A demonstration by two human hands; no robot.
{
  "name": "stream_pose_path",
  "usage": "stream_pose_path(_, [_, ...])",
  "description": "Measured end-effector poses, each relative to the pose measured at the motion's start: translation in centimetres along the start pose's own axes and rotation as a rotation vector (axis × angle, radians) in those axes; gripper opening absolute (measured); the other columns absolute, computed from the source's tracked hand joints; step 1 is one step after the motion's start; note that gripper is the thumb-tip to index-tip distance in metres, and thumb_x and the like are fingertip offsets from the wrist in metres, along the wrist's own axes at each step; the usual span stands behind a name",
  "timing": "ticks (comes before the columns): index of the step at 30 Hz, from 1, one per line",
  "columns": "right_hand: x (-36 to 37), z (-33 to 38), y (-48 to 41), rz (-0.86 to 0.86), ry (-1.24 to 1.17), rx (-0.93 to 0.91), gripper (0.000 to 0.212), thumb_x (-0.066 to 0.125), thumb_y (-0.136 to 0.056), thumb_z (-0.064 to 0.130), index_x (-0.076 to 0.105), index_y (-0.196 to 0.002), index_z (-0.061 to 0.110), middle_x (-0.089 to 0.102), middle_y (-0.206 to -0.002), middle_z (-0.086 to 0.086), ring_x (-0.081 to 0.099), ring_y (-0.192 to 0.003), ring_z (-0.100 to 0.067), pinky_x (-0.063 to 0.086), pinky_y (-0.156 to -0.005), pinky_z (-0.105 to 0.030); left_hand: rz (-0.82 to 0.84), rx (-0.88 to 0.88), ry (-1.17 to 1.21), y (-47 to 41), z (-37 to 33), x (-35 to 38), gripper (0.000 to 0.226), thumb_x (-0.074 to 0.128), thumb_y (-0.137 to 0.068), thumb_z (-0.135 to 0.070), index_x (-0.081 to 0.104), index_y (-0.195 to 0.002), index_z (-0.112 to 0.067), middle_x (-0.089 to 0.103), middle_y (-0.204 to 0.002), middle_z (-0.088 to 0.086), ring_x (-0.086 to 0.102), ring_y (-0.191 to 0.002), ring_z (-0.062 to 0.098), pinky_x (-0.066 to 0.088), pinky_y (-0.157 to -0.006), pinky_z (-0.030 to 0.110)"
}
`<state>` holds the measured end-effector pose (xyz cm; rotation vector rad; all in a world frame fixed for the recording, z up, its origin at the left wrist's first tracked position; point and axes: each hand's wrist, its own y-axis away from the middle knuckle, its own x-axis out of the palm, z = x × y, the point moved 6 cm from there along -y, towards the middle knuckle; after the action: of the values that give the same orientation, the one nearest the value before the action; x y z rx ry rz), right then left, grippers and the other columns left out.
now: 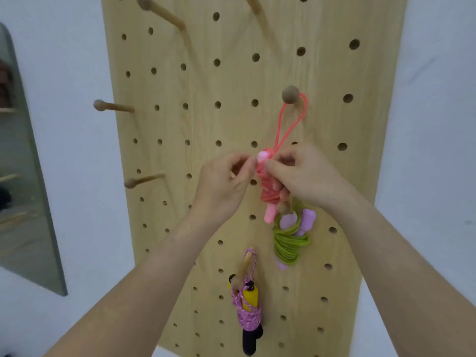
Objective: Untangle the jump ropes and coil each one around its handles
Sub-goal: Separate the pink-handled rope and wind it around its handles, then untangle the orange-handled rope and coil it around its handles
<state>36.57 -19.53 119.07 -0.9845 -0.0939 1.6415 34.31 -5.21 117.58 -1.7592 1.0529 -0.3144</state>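
Three coiled jump ropes (269, 195), two hands (305, 173)

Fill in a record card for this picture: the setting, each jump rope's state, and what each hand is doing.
setting: wooden pegboard on a white wall
coral rope: coiled round pink handles, loop over a peg
green rope: coiled round lilac handles, hanging below it
purple rope: coiled round yellow and black handles, hanging lowest
left hand: pinches the coral rope's top
right hand: grips the coral rope
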Motion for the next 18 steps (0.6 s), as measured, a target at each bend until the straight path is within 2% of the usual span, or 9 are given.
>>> stream_pose_path(2, [2.0, 0.6, 1.0, 0.059, 0.05, -0.04, 0.031, 0.055, -0.097, 0.027, 0.066, -0.078, 0.005, 0.066, -0.064, -0.012, 0.068, -0.05, -0.03, 0.052, -0.05, -0.04, 0.044, -0.074, 0.014, 1.7, 0.6, -0.7, 0.017, 0.058, -0.093, -0.016, 0.07, -0.082, -0.016, 0.062, -0.063, -0.007, 0.055, -0.059, 0.004, 0.046, -0.057, 0.023])
stream_pose_path(4, [4.0, 1.2, 2.0, 0.085, 0.178, -0.119, 0.026, 0.056, -0.095, 0.026, 0.067, -0.075, 0.014, 0.067, -0.064, -0.003, 0.067, -0.053, -0.021, 0.053, -0.053, -0.035, 0.083, -0.11, -0.002, 3.8, 1.3, -1.3, 0.017, 0.056, -0.091, -0.009, 0.071, -0.085, -0.015, 0.061, -0.061, -0.006, 0.053, -0.056, 0.003, 0.045, -0.054, 0.02])
stream_pose_path(6, [6.3, 1.7, 3.3, 0.13, 0.254, -0.199, 0.021, 0.056, -0.093, 0.025, 0.067, -0.076, 0.02, 0.066, -0.067, 0.002, 0.065, -0.061, -0.014, 0.052, -0.058, -0.034, 0.093, -0.117, -0.041, 6.3, 2.0, -2.4, 0.024, 0.053, -0.088, -0.001, 0.07, -0.088, -0.018, 0.062, -0.065, -0.008, 0.054, -0.061, 0.003, 0.041, -0.057, 0.014])
stream_pose_path(8, [9.2, 1.2, 4.7, 0.245, 0.302, -0.223, 0.016, 0.056, -0.092, 0.026, 0.068, -0.083, 0.021, 0.064, -0.073, 0.004, 0.063, -0.07, -0.014, 0.05, -0.057, -0.029, 0.116, -0.142, -0.074, 9.1, 2.9, -3.4, 0.027, 0.051, -0.084, 0.003, 0.069, -0.087, -0.017, 0.065, -0.071, -0.01, 0.057, -0.068, 0.004, 0.044, -0.062, 0.017])
stream_pose_path(9, [10.9, 0.6, 5.5, 0.307, 0.29, -0.221, 0.015, 0.056, -0.092, 0.026, 0.068, -0.084, 0.021, 0.065, -0.074, 0.003, 0.063, -0.071, -0.015, 0.05, -0.06, -0.032, 0.136, -0.175, -0.097, 10.7, 3.7, -3.9, 0.028, 0.05, -0.082, 0.005, 0.07, -0.087, -0.015, 0.067, -0.074, -0.009, 0.058, -0.072, 0.005, 0.046, -0.064, 0.02])
stream_pose_path(12, [16.8, -2.5, 7.8, 0.468, 0.211, -0.158, 0.018, 0.055, -0.092, 0.025, 0.067, -0.078, 0.023, 0.065, -0.069, 0.003, 0.061, -0.066, -0.013, 0.053, -0.067, -0.037, 0.23, -0.376, -0.174, 16.6, 7.2, -4.7, 0.03, 0.049, -0.084, 0.001, 0.07, -0.089, -0.018, 0.067, -0.076, -0.009, 0.059, -0.075, 0.009, 0.048, -0.067, 0.023])
stream_pose_path(15, [24.0, -7.2, 11.3, 0.652, 0.205, -0.09, 0.019, 0.054, -0.094, 0.026, 0.067, -0.08, 0.025, 0.055, -0.061, 0.01, 0.05, -0.056, -0.002, 0.039, -0.055, -0.023, 0.318, -0.613, -0.219, 24.5, 12.1, -5.2, 0.029, 0.046, -0.089, -0.008, 0.068, -0.093, -0.027, 0.067, -0.073, -0.008, 0.061, -0.07, 0.009, 0.05, -0.069, 0.028])
stream_pose_path(16, [26.6, -8.9, 12.8, 0.721, 0.204, -0.066, 0.018, 0.054, -0.095, 0.026, 0.067, -0.083, 0.025, 0.053, -0.063, 0.013, 0.049, -0.059, -0.002, 0.035, -0.053, -0.02, 0.33, -0.691, -0.243, 27.5, 13.8, -5.4, 0.029, 0.045, -0.09, -0.012, 0.067, -0.096, -0.031, 0.068, -0.072, -0.009, 0.061, -0.068, 0.008, 0.052, -0.07, 0.03])
stream_pose_path(18, [31.7, -12.7, 16.6, 0.871, 0.206, 0.005, 0.015, 0.053, -0.097, 0.028, 0.068, -0.098, 0.027, 0.058, -0.08, 0.017, 0.055, -0.074, -0.004, 0.042, -0.061, -0.015, 0.346, -0.844, -0.281, 34.3, 16.9, -5.8, 0.028, 0.045, -0.094, -0.016, 0.065, -0.104, -0.033, 0.067, -0.069, -0.01, 0.06, -0.064, 0.005, 0.052, -0.067, 0.026])
